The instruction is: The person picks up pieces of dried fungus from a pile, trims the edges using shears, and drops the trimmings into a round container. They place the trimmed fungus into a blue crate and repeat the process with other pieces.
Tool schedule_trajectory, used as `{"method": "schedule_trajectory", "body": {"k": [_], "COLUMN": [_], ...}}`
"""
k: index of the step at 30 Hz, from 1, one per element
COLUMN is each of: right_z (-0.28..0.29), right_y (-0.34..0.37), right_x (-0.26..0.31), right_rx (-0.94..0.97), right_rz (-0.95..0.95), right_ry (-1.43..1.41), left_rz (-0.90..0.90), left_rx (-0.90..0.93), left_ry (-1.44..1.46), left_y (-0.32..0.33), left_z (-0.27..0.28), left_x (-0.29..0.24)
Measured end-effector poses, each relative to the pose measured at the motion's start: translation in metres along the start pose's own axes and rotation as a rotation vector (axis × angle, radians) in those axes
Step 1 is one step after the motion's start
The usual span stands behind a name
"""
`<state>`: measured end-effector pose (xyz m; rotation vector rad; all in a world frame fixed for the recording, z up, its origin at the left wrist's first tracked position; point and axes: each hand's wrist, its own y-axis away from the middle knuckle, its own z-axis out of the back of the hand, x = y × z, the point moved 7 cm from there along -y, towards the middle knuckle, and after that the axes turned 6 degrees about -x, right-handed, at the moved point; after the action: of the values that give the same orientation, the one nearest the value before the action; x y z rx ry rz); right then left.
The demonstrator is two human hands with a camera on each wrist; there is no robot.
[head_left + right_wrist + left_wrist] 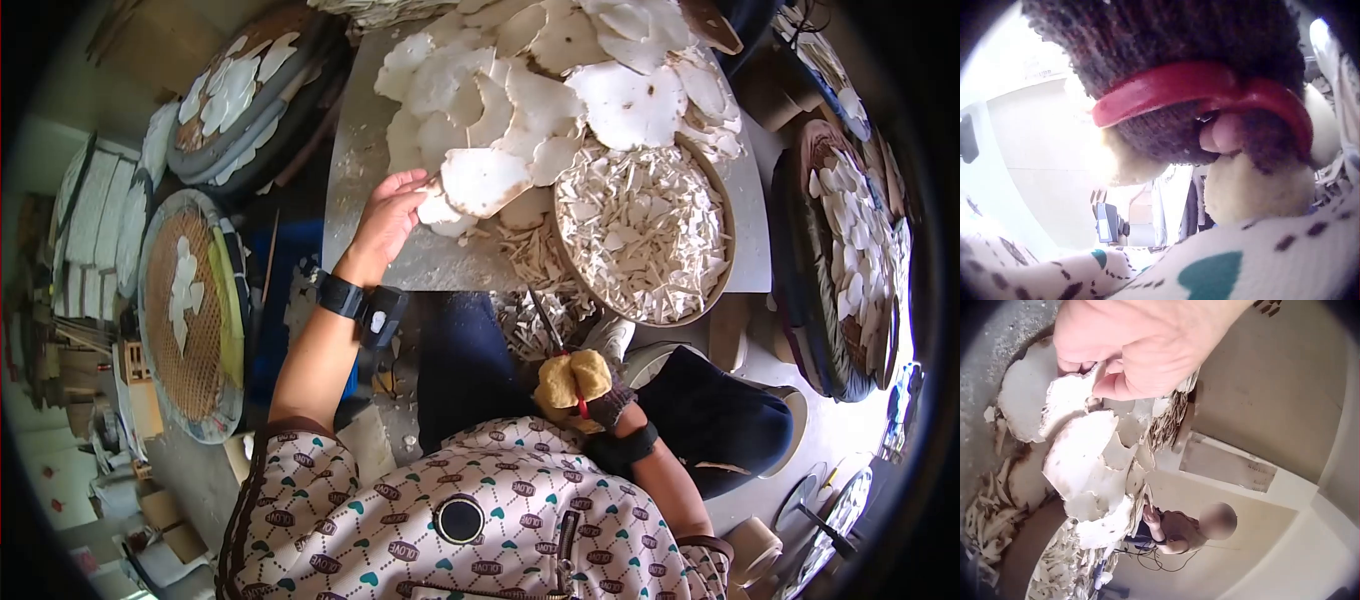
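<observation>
My left hand [385,222] pinches the edge of a thin white dried slice [1067,400] with brownish, ragged margins, at the near left of a heap of similar slices [460,95]. A wider white slice [485,182] lies right beside it. Low in front of my body, my right hand [612,408] wears a dark knitted glove and grips scissors [546,322] by their red handles [1160,90]. Yellow foam pads [575,378] surround the fingers at the handles. The blades point up toward the table edge, apart from the slices.
A round tray [731,235] full of cut white strips stands at the table's [350,200] right front edge. More strips [530,255] lie beside it and below. Round racks [185,310] with slices stand left and right. In the left wrist view another person [1179,531] sits across.
</observation>
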<state>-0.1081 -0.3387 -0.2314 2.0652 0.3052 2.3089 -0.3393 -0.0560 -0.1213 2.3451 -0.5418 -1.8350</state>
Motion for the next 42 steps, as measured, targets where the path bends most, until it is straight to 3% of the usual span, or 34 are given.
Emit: {"method": "schedule_trajectory", "body": {"k": [3,6,9,10,11,15,16,18,20,21,23,24,26,28,31,33,35,38,40,42], "right_z": [0.002,0.003,-0.002,-0.004,-0.003,-0.016,-0.018,-0.033,-0.041,-0.04,-0.047,-0.048,-0.04,-0.038,-0.04,-0.035,-0.03,-0.031,-0.029,-0.029], "right_y": [0.002,0.001,-0.002,-0.003,-0.008,-0.023,-0.027,-0.036,-0.045,-0.048,-0.053,-0.052,-0.047,-0.045,-0.042,-0.042,-0.036,-0.031,-0.031,-0.031], "right_x": [0.013,0.018,0.038,0.039,0.049,0.085,0.087,0.072,0.084,0.075,0.078,0.08,0.078,0.076,0.081,0.091,0.102,0.1,0.106,0.12], "right_rx": [0.008,0.028,0.067,0.078,0.129,0.085,0.094,0.176,0.151,0.096,0.192,0.232,0.142,0.106,0.157,0.23,0.155,0.111,0.131,0.139], "right_rz": [0.076,-0.072,-0.233,-0.289,-0.056,-0.102,-0.089,-0.169,-0.147,-0.133,-0.044,-0.133,-0.04,0.006,0.01,0.011,0.164,0.1,0.229,0.306], "right_ry": [0.15,-0.07,-0.378,-0.481,-0.115,-0.517,-0.47,-1.065,-1.071,-0.923,-1.212,-1.276,-0.825,-0.667,-0.763,-0.684,-0.398,-0.416,-0.223,-0.231], "left_rz": [-0.067,-0.072,-0.065,-0.054,-0.053,-0.049,-0.054,-0.046,-0.049,-0.037,-0.018,-0.011,-0.01,-0.027,-0.085,-0.106,-0.113,-0.136,-0.129,-0.097], "left_rx": [-0.097,-0.301,-0.294,-0.29,-0.231,-0.127,-0.079,-0.034,0.054,0.076,0.087,0.075,0.019,-0.066,-0.134,-0.131,-0.108,-0.134,-0.098,-0.061], "left_ry": [-0.146,-0.16,-0.004,0.043,0.074,-0.02,-0.043,-0.114,-0.157,-0.15,-0.103,-0.064,0.003,0.065,0.16,0.153,0.137,0.143,0.08,0.05], "left_y": [0.004,0.026,0.038,0.042,0.047,0.075,0.08,0.094,0.101,0.103,0.105,0.106,0.107,0.109,0.107,0.104,0.103,0.105,0.106,0.107], "left_z": [0.025,0.036,0.044,0.045,0.041,0.007,-0.005,-0.027,-0.045,-0.05,-0.059,-0.062,-0.06,-0.058,-0.061,-0.061,-0.063,-0.068,-0.071,-0.075], "left_x": [0.003,-0.008,-0.012,-0.012,-0.013,-0.011,-0.007,-0.001,0.011,0.018,0.028,0.033,0.043,0.048,0.058,0.061,0.06,0.051,0.05,0.047]}}
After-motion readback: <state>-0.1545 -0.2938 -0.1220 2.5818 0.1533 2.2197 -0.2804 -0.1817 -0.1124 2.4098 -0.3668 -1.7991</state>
